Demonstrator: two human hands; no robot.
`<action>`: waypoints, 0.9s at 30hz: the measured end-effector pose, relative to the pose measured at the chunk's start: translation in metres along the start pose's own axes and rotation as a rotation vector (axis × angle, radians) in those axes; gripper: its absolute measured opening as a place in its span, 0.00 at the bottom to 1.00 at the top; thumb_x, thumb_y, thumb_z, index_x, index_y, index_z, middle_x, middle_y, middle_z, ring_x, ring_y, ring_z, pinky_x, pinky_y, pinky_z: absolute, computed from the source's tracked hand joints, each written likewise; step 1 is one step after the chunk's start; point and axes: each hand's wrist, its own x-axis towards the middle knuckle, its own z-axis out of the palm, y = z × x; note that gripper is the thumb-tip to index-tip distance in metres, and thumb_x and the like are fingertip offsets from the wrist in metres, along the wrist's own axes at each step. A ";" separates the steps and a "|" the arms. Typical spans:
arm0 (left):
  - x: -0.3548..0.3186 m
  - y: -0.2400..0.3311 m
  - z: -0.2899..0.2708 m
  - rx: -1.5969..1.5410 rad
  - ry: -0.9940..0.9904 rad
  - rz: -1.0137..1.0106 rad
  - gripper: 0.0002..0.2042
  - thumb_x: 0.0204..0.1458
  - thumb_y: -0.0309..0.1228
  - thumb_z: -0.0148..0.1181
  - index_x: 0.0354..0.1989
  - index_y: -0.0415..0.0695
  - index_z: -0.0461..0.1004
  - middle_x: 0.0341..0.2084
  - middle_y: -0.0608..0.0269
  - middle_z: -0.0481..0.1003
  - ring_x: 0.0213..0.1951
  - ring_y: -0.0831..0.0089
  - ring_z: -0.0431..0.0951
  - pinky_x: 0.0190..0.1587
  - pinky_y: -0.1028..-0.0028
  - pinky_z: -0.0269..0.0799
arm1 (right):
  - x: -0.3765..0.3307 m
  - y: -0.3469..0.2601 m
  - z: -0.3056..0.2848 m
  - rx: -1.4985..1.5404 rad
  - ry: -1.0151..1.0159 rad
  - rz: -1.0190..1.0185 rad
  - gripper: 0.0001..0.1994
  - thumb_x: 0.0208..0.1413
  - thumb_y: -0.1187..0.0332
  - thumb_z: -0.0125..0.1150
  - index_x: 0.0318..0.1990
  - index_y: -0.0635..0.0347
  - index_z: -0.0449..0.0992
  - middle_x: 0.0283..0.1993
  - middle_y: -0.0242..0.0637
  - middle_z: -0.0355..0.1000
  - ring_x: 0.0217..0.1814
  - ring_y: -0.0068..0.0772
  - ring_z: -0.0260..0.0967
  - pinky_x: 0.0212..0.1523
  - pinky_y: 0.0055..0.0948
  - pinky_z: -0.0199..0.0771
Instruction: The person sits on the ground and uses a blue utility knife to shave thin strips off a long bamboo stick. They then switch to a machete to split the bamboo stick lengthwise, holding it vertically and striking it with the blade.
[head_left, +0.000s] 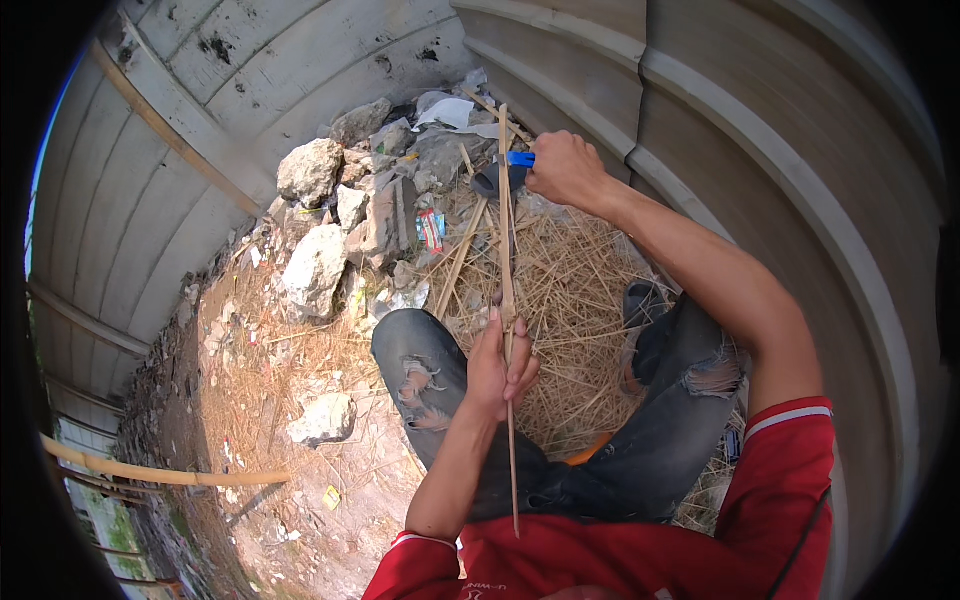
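- Left hand (500,368) clenched round a thin bamboo strip (507,290), held upright over the lap.
- Right hand (565,168) gripping a blue-handled knife (518,159) at the strip's upper end.
- Straw-like shavings (570,290) heaped underfoot, rubble stones (315,265) just to the left, beside the corrugated wall (760,130).

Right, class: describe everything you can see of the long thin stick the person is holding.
The stick is a long, thin, pale strip, like split bamboo or wood, nearly straight. It runs almost vertically through the picture, from near the rubble down to the person's lap. The left hand grips it around the middle. The right hand, holding a blue-handled tool, meets it near the upper end. Similar slivers litter the ground beneath.
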 end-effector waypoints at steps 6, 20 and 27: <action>-0.035 -0.028 0.003 0.215 -0.089 -0.094 0.26 0.72 0.49 0.29 0.39 0.40 0.67 0.05 0.68 0.56 0.04 0.78 0.52 0.09 0.79 0.49 | 0.037 0.110 -0.039 0.084 0.268 0.438 0.15 0.47 0.65 0.60 0.36 0.71 0.82 0.39 0.61 0.78 0.47 0.62 0.77 0.48 0.49 0.78; -0.020 0.040 -0.008 0.419 0.263 0.421 0.28 0.72 0.49 0.34 0.62 0.36 0.66 0.13 0.74 0.59 0.12 0.85 0.57 0.15 0.83 0.55 | -0.017 0.134 -0.025 -0.071 -0.045 0.120 0.14 0.41 0.66 0.60 0.25 0.74 0.77 0.26 0.63 0.73 0.35 0.63 0.75 0.41 0.51 0.74; -0.059 0.161 0.059 0.640 0.592 1.638 0.29 0.67 0.51 0.48 0.64 0.37 0.64 0.23 0.66 0.68 0.26 0.79 0.65 0.30 0.79 0.62 | -0.026 0.159 -0.028 -0.104 -0.054 0.136 0.14 0.41 0.65 0.58 0.23 0.73 0.75 0.24 0.60 0.72 0.31 0.62 0.74 0.38 0.50 0.74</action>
